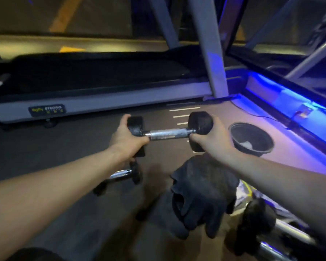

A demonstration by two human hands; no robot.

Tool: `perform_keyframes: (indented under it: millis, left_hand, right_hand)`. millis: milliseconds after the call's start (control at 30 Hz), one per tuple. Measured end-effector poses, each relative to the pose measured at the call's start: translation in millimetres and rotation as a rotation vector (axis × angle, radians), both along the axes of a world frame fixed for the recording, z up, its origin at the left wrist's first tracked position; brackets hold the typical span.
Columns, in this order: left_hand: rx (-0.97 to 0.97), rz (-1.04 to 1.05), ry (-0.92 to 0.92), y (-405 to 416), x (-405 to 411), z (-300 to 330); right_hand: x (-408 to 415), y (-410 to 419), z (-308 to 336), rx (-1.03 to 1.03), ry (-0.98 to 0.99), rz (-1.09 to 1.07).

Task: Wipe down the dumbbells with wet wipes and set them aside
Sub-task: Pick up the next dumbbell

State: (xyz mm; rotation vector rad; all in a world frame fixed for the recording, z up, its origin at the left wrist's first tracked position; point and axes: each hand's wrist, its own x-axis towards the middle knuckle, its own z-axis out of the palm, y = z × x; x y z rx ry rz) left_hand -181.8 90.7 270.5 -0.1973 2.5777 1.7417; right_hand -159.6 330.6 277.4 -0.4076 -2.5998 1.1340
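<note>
A black hex dumbbell [168,133] with a knurled chrome handle is held level above the floor at mid-frame. My left hand [125,137] grips its left head, and my right hand [214,138] grips its right head. A second dumbbell [119,176] lies on the floor under my left wrist, partly hidden. More dumbbells [262,221] lie at the lower right, blurred. I see no wipe in either hand.
A treadmill [102,98] stands across the floor just beyond the hands. A black bowl [252,137] with something pale inside sits on the floor to the right. A pair of black gloves [201,194] lies below my right forearm. A blue-lit ledge [290,102] runs along the right.
</note>
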Motion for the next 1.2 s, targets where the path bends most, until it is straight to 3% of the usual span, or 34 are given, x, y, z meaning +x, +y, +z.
perform_keyframes:
  millis: [233,567,800,1200]
  left_hand:
    - [-0.117,-0.161,0.151,99.2,15.6,19.0]
    - [-0.129,-0.174,0.161,136.6,8.9,4.1]
    - [-0.296,-0.246,0.046,134.8,27.6,-54.4]
    - [-0.298,-0.245,0.042,127.0,9.0,-59.3]
  right_hand:
    - [59.2,92.9,-5.8,-0.078,0.134,-0.251]
    - [62.1,134.9,-14.6,-0.039,0.17,-0.242]
    - [72.6,118.5,-74.0,-0.071,-0.088,-0.225]
    - [72.5,123.1,-74.4,-0.059,-0.127,-0.196]
